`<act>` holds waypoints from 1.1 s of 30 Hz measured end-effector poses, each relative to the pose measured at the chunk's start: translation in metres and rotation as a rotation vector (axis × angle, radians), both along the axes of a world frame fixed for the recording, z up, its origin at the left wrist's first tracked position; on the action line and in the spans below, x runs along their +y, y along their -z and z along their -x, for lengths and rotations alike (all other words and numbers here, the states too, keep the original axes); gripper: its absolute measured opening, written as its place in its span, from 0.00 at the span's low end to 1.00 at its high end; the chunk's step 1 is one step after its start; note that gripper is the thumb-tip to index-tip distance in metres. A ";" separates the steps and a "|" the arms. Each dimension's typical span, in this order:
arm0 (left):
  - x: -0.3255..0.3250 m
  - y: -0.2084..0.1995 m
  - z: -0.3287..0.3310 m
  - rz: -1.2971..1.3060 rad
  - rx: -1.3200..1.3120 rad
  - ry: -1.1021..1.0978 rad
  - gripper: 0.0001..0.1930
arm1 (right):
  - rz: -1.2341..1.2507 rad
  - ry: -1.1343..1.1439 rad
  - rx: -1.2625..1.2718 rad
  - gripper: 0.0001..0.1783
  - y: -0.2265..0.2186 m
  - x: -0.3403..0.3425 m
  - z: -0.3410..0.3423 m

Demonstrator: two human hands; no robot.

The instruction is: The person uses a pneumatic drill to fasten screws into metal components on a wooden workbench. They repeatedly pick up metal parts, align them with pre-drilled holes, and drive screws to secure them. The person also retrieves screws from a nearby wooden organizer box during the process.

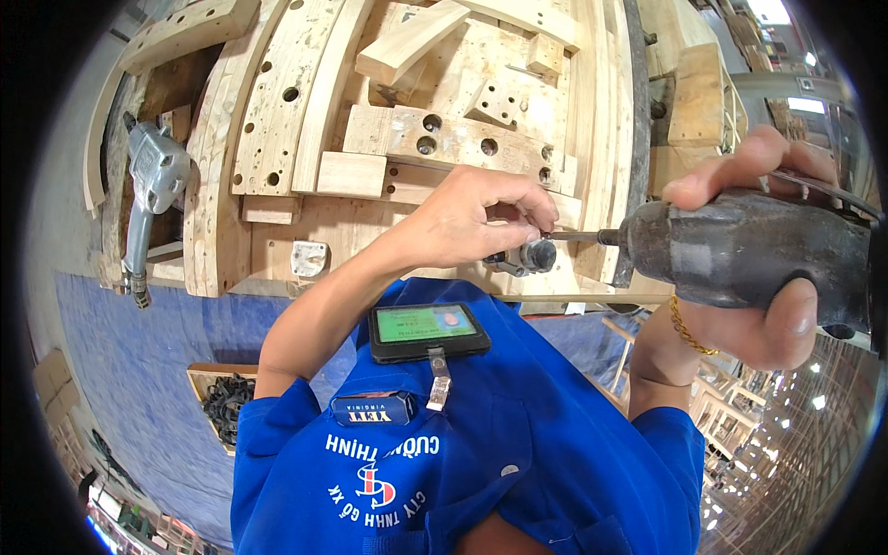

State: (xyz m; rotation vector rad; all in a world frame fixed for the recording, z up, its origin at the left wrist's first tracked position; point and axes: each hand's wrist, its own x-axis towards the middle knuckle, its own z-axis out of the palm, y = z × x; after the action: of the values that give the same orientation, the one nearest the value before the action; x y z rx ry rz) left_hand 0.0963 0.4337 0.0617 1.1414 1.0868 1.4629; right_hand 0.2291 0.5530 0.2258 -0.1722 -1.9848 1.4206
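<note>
My right hand (791,319) grips a dark, scuffed power driver (721,248), its fingers around the body. A thin metal bit (578,237) points left from its nose, toward my other hand. My left hand (476,217) has thumb and fingers curled together at the bit's tip; whatever they pinch is too small or hidden to make out. Just below those fingertips sits a small metal fitting with a round black end (536,255), partly covered by the hand. Both lie over the near edge of a wooden workbench (370,222).
Drilled wooden pieces (462,139) and a loose wood block (412,42) lie on the bench. At left rests a silver air tool (157,171). A small white block (309,258) is near the front edge. A box of dark parts (227,402) stands lower left.
</note>
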 end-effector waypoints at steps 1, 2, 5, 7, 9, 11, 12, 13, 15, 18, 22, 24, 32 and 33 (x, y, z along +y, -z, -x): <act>-0.001 0.001 -0.001 0.007 -0.011 -0.004 0.08 | -0.025 0.053 -0.041 0.42 -0.001 -0.003 0.001; -0.001 0.002 -0.003 0.014 -0.022 -0.009 0.07 | -0.049 0.105 -0.084 0.42 -0.001 -0.007 0.001; -0.002 0.010 -0.006 0.003 -0.036 -0.013 0.08 | 0.021 0.122 -0.133 0.41 0.001 -0.019 0.006; -0.004 0.016 -0.007 0.038 -0.051 -0.004 0.08 | 0.057 0.123 -0.175 0.40 0.004 -0.026 0.007; -0.007 0.020 -0.006 0.050 -0.028 -0.008 0.10 | 0.082 0.125 -0.175 0.40 0.010 -0.030 0.008; -0.014 0.026 -0.004 0.047 0.032 -0.053 0.15 | 0.093 0.112 -0.139 0.40 0.023 -0.030 0.009; -0.018 0.030 -0.005 -0.021 0.144 -0.104 0.20 | 0.109 0.102 -0.117 0.40 0.029 -0.030 0.010; -0.021 0.034 -0.007 -0.099 0.249 -0.135 0.24 | 0.118 0.113 -0.101 0.40 0.032 -0.031 0.010; -0.023 0.044 -0.013 -0.171 0.433 -0.166 0.33 | 0.148 0.153 -0.080 0.39 0.031 -0.038 0.010; -0.027 0.065 -0.027 -0.110 0.596 -0.220 0.43 | 0.186 0.107 -0.070 0.37 0.041 -0.036 0.014; -0.028 0.078 -0.039 0.173 0.299 -0.161 0.42 | 0.182 0.047 -0.052 0.38 0.045 -0.032 0.007; -0.027 0.083 -0.040 0.159 0.302 -0.185 0.40 | 0.147 -0.044 0.013 0.39 0.052 -0.024 0.006; -0.025 0.107 -0.041 0.142 0.283 -0.271 0.38 | 0.086 -0.303 0.083 0.41 0.076 0.010 0.015; -0.026 0.109 -0.040 0.129 0.287 -0.280 0.38 | 0.083 -0.301 0.063 0.41 0.076 0.010 0.015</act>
State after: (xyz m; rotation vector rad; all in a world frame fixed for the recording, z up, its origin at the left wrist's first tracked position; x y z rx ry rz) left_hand 0.1367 0.4079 -0.0477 1.1656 1.5703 1.4415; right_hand 0.2142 0.5629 0.1501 0.1392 -1.9614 1.6755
